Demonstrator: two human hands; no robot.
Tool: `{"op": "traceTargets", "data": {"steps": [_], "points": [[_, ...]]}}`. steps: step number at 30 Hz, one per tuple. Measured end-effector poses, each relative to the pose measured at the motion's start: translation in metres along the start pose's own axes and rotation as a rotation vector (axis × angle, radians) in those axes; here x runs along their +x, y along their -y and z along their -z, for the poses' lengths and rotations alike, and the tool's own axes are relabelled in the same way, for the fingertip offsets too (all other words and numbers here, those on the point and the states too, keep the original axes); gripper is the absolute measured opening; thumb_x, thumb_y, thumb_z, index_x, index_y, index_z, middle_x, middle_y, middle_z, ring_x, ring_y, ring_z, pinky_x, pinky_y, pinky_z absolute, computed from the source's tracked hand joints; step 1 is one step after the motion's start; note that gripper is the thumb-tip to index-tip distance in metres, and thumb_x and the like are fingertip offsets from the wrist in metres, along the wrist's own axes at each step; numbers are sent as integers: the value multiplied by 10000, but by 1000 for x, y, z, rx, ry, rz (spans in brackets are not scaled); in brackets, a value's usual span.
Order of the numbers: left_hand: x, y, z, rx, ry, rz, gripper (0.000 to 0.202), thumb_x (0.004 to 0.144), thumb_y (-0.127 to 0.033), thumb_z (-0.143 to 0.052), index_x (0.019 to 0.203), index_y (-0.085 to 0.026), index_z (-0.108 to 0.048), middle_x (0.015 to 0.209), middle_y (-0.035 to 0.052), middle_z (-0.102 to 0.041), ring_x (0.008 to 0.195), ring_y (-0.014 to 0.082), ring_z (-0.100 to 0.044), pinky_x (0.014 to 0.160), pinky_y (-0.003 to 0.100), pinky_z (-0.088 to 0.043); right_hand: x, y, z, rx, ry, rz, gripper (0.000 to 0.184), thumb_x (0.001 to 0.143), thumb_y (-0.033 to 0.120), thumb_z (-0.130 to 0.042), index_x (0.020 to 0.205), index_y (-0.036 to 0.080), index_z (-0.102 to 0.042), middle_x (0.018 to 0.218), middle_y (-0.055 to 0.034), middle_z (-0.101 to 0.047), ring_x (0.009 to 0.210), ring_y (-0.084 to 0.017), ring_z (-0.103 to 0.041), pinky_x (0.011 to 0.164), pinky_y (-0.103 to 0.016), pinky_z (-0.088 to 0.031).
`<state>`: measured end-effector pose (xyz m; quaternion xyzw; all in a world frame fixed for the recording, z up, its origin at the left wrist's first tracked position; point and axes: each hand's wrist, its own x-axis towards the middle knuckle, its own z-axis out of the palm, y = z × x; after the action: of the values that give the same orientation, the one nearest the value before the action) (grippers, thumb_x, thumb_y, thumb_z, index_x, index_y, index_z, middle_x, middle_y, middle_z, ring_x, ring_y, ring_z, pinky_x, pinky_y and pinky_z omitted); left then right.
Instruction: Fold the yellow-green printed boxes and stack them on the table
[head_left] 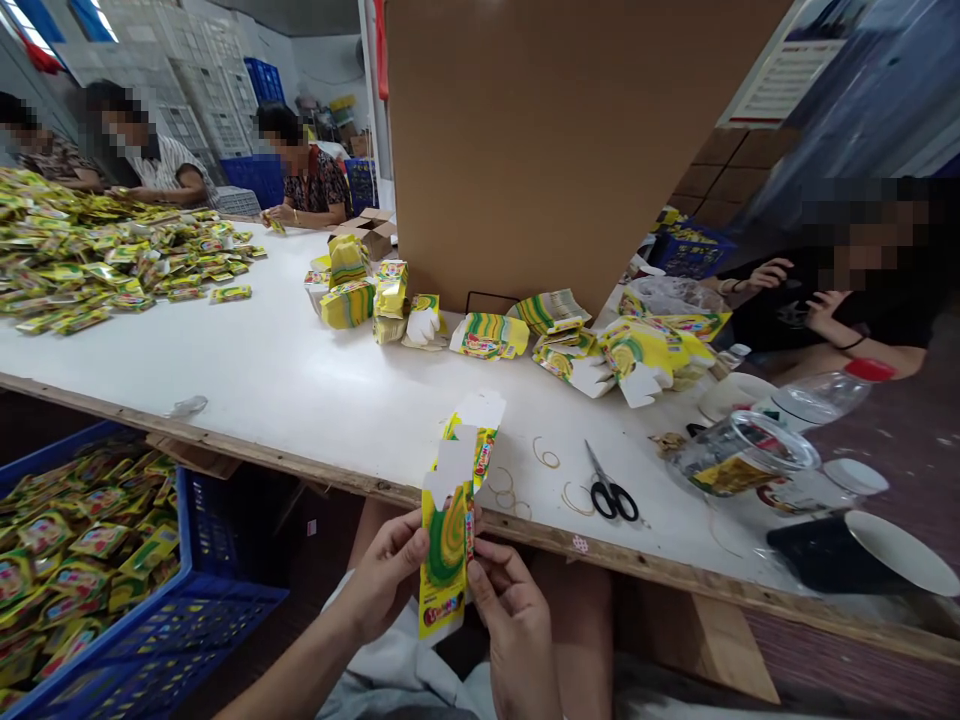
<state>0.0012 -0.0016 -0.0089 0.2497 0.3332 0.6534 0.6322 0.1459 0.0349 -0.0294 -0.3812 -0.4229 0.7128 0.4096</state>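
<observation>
Between my two hands, over the table's front edge, I hold a yellow and green printed carton point(446, 550) with its white flap standing up. My left hand point(394, 570) grips its left edge, thumb on the front. The fingers of my right hand point(514, 600) pinch the right side. Just behind it on the table lies another yellow carton point(480, 435) with white flaps, partly covered by the one I hold. Black-handled scissors point(609, 488) and several thin rubber bands point(546, 453) lie to the right of the carton.
Stacks of flat yellow cartons point(491, 336) line the white table point(225, 370) before a big cardboard sheet point(540, 130). Small packets point(112, 255) are heaped far left; more fill a blue crate point(225, 610). Jars point(742, 455) and a dark cup point(817, 550) stand right. Several people sit around.
</observation>
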Motion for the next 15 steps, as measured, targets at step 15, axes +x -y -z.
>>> {"op": "traceTargets", "data": {"steps": [15], "points": [[-2, -3, -5, 54, -48, -2, 521, 673, -440, -833, 1113, -178, -738, 1044, 125, -767, 1000, 286, -699, 878, 347, -532, -4, 9, -5, -202, -50, 47, 363, 725, 409, -792, 986, 167, -723, 948, -113, -758, 824, -255, -699, 692, -331, -580]]}}
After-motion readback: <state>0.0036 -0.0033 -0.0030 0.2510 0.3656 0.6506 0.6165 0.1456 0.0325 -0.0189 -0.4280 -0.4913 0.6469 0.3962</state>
